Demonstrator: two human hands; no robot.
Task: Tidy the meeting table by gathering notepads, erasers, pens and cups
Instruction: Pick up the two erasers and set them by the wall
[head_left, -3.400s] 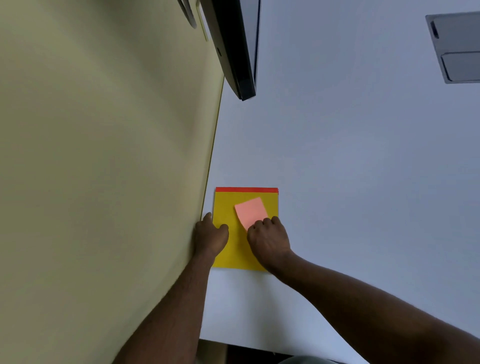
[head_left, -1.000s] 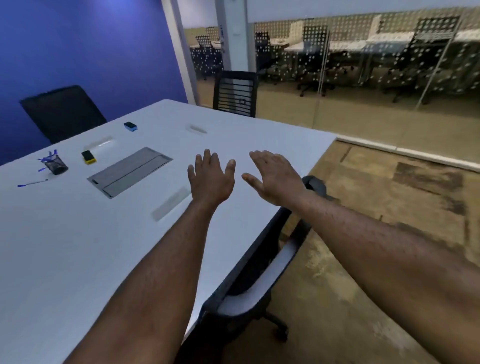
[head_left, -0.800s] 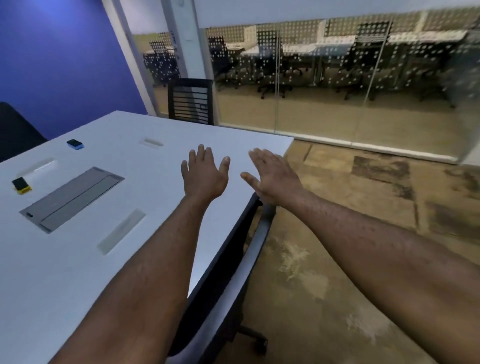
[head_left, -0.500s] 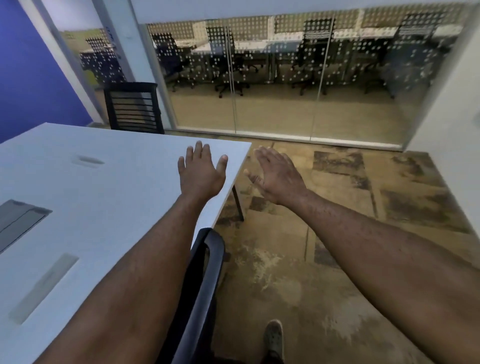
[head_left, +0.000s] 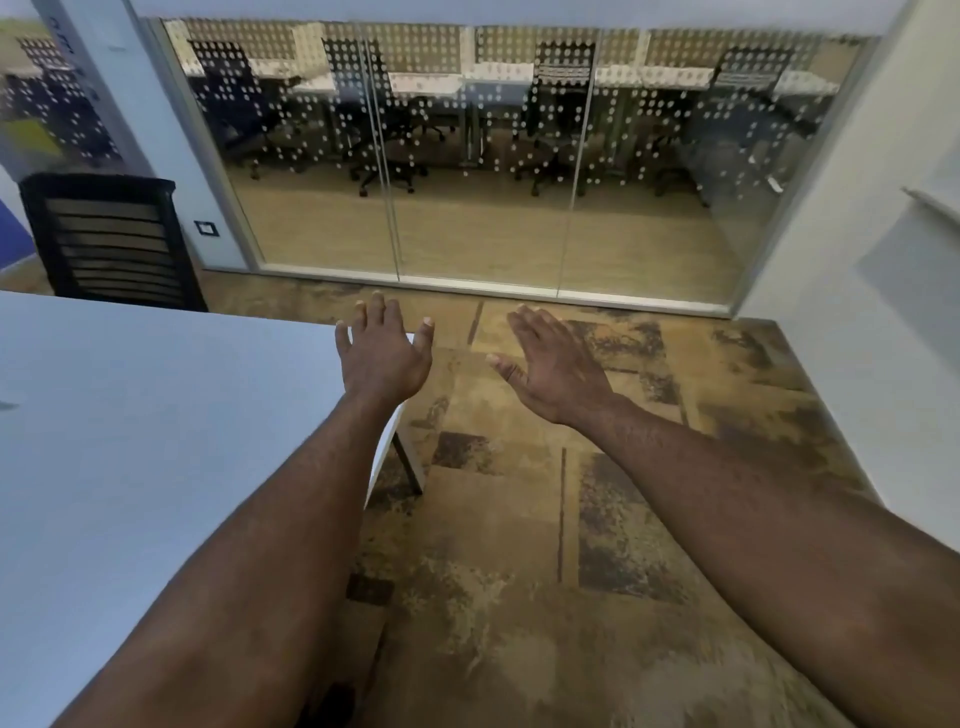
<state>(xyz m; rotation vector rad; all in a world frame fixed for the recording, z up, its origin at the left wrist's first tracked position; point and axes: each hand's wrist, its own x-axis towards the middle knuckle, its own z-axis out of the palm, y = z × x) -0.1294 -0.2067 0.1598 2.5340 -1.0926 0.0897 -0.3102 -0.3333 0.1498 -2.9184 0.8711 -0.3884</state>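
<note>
With both hands spread, left hand (head_left: 383, 358) over table (head_left: 130, 415), right hand (head_left: 556, 364) empty.

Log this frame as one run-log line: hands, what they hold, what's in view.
left hand: open, empty, over table corner | right hand: open, empty, over floor | task items: none visible | ahead: glass wall

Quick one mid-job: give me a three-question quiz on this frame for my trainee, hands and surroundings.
1. True or false: the left hand is holding a pen.
2. Which hand is out over the carpet, clear of the white table? A) left B) right
3. What stands at the table's far end, before the glass wall?

Key:
1. False; both hands are open and empty.
2. B, the right hand.
3. A black slatted chair.
</note>
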